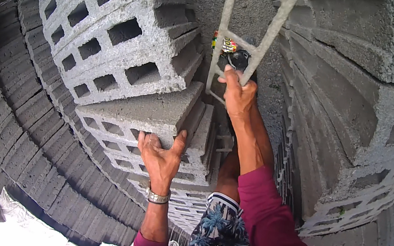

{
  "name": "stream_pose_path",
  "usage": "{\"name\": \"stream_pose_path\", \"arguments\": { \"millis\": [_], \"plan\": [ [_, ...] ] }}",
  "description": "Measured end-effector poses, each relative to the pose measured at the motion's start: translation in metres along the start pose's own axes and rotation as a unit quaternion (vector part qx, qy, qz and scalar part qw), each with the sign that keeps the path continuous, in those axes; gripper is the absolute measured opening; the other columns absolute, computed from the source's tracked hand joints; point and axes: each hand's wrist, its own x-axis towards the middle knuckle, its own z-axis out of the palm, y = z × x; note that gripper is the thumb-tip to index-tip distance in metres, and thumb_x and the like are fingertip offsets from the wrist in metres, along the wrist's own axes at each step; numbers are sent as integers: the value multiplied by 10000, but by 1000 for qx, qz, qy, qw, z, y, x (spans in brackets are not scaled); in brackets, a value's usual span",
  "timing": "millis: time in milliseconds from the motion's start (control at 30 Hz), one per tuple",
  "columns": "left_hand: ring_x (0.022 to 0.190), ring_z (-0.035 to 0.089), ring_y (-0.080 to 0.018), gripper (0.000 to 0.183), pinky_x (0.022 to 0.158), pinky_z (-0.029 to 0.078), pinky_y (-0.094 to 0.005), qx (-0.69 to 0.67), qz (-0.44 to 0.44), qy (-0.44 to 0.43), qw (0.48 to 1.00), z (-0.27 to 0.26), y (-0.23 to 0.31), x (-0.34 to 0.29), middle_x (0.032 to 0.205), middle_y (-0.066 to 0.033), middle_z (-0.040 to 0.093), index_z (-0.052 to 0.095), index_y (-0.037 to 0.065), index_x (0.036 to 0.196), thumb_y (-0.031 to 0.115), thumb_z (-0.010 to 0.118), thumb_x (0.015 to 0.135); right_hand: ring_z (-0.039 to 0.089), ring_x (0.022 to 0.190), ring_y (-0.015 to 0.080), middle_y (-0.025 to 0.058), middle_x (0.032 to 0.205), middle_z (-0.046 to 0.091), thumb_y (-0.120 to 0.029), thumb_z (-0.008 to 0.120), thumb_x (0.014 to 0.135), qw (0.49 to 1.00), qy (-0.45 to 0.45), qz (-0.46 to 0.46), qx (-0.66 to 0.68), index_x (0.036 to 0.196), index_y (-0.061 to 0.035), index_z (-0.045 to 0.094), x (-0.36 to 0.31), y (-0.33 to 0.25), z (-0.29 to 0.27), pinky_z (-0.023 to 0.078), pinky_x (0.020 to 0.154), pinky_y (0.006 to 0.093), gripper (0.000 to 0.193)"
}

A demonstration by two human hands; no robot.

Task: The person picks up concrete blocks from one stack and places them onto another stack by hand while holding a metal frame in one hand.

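1. Block (144,108) tops the stack, L hand (162,156) spread under its near end, propping it.
2. R hand (238,94) clenched on ladder (268,35) rail, prob for balance between block walls.

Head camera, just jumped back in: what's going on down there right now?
A person stands among stacks of hollow concrete blocks. The left hand presses against the corner of a grey block on the nearer stack. The right hand grips a cement-crusted metal frame, next to a small dark object I can't make out.
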Motion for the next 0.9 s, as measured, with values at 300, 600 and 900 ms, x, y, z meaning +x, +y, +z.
{"name": "stream_pose_path", "arguments": {
  "millis": [300, 600, 900],
  "plan": [
    [1031, 543, -473, 584, 1052, 366, -543, -39, 37, -7, 999, 7, 5, 4, 729, -200, 538, 540, -73, 675, 407, 866, 745, 641, 620, 135, 65, 644, 674, -325, 660, 939, 997, -32, -63, -26, 762, 40, 692, 12, -10, -5, 463, 569, 314, 406],
    [1001, 536, -464, 593, 1061, 356, -537, -11, 11, 6, 1000, -2, 3, 1, 706, -192, 515, 507, -74, 673, 389, 870, 754, 611, 626, 125, 57, 636, 654, -329, 653, 932, 994, -72, -79, 36, 751, 37, 689, 12, -77, -1, 473, 590, 325, 410],
    [1168, 496, -511, 598, 1060, 350, -538, -14, -7, -19, 1000, -2, 0, 0, 860, -297, 604, 548, -101, 744, 407, 863, 766, 724, 718, 210, 140, 747, 720, -321, 651, 926, 997, -66, -32, 1, 850, 52, 715, 14, -41, -6, 523, 638, 331, 386]
  ]
}}
